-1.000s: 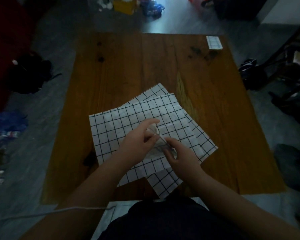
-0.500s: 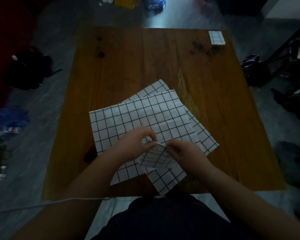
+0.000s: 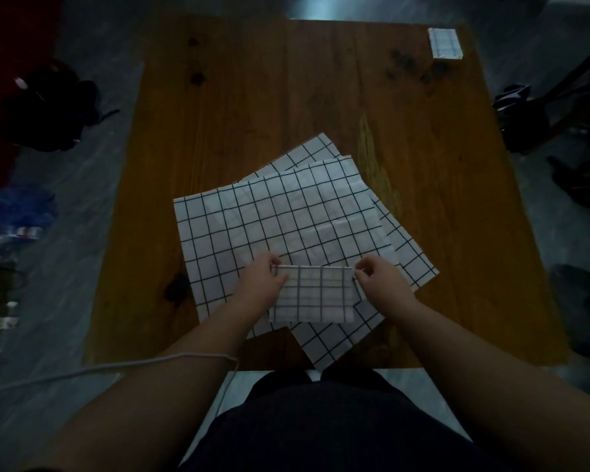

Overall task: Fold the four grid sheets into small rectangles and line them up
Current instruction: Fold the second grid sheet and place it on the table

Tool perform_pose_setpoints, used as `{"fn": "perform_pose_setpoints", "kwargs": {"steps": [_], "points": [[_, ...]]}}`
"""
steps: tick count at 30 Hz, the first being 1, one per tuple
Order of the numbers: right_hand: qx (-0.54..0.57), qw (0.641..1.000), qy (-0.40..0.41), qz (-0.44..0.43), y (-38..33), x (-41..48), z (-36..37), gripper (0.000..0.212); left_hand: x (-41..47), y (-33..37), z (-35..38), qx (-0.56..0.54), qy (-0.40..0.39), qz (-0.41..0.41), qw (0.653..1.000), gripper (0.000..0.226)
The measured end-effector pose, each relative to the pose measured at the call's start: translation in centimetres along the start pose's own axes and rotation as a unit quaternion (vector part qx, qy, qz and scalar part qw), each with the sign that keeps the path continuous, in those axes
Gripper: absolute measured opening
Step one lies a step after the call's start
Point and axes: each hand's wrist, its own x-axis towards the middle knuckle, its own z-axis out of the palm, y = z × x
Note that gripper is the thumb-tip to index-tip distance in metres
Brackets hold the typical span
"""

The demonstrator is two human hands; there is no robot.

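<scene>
Head camera: the left hand (image 3: pixel 263 284) and right hand (image 3: pixel 380 284) are pinching the top corners of a folded sheet (image 3: pixel 312 296), holding it over the loose sheets (image 3: pixel 269 226) lying on the table (image 3: pixel 252 97); a small rectangle (image 3: pixel 445 43) is sitting at the far right corner.

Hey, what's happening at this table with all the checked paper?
A person is folding grid sheets at a wooden table. The left hand and right hand pinch the top corners of a partly folded sheet, just above the overlapping unfolded sheets. One small folded rectangle already sits at the table's far right corner.
</scene>
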Motion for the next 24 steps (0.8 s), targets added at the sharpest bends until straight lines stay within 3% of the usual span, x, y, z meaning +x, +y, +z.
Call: {"fn": "perform_pose_setpoints", "kwargs": {"steps": [2,5,8,10,14,24], "points": [[-0.02,0.999,0.042,-0.011,-0.4,-0.4,0.8,0.027,-0.1,-0.2,0.4,0.066,0.025,0.034,0.997,0.039],[-0.115,0.986,0.073,-0.096,-1.2,-2.0,1.9,0.044,-1.0,-0.8,0.6,0.206,0.08,0.122,0.968,0.053],[-0.216,0.957,0.017,-0.194,-1.9,-3.5,4.0,0.059,-2.0,-1.8,1.5,0.281,0.037,0.21,0.936,0.065],[-0.255,0.943,-0.031,-0.211,-2.1,-3.6,5.5,0.063,-2.0,-2.4,2.7,0.309,-0.009,0.244,0.919,0.067],[-0.298,0.932,-0.08,-0.193,-2.1,-2.4,7.2,0.067,-0.9,-3.0,4.3,0.347,-0.07,0.223,0.908,0.065],[-0.303,0.931,-0.074,-0.192,-0.1,-1.2,8.5,0.069,-0.1,-4.2,6.4,0.357,-0.044,0.236,0.903,0.07]]}}
